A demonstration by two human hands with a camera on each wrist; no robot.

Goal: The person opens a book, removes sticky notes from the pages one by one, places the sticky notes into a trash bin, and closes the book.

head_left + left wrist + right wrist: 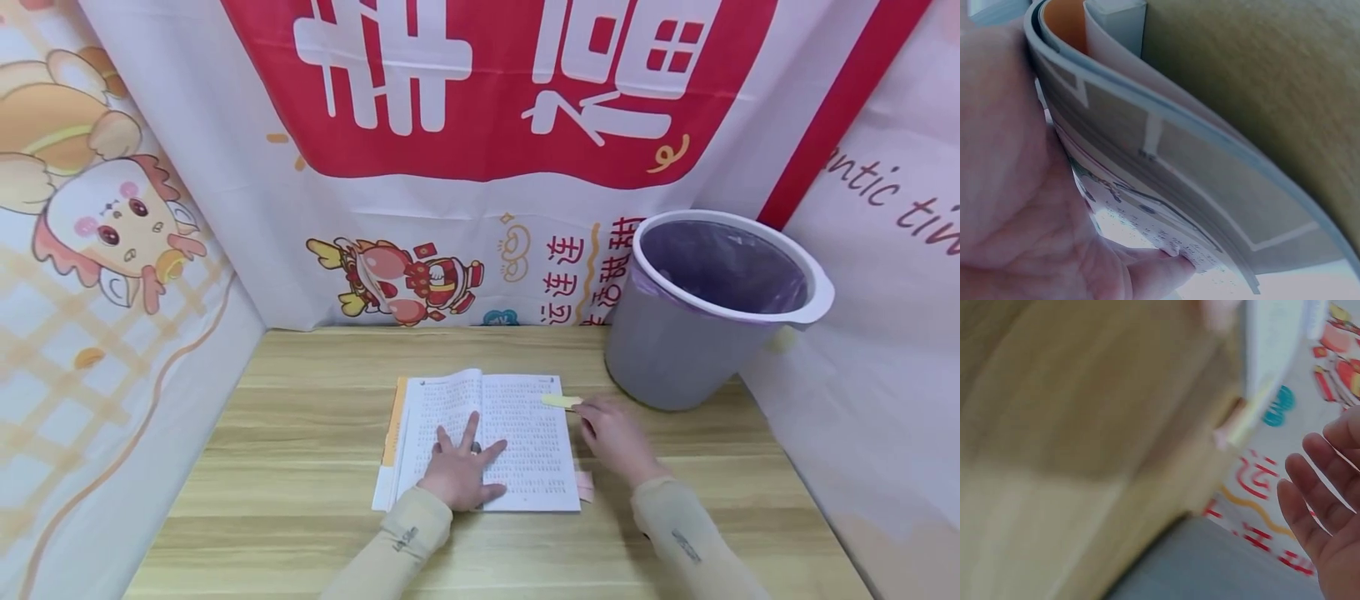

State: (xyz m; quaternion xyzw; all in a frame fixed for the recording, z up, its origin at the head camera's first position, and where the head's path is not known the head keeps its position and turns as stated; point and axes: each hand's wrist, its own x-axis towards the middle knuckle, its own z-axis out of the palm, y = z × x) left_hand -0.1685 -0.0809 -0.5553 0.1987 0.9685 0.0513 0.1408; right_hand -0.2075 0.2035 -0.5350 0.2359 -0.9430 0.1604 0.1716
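An open book [525, 442] with printed pages lies on the wooden table. My left hand [459, 475] presses down across its middle with the fingers spread; the left wrist view shows the palm beside curved pages [1222, 181]. A pale yellow paper strip [558, 401] sticks out past the right page's edge. In the head view my right hand [617, 437] is at the strip's outer end. Loosely bent, separate fingers [1310, 494] appear in the right wrist view, apart from the blurred strip [1250, 419]; the thumb cannot be seen.
A pink paper tab [585, 486] sticks out at the book's lower right. Behind the right hand stands a grey bin [675, 350] lined with a purple bag. Printed cloth [450, 208] hangs along the table's back and sides.
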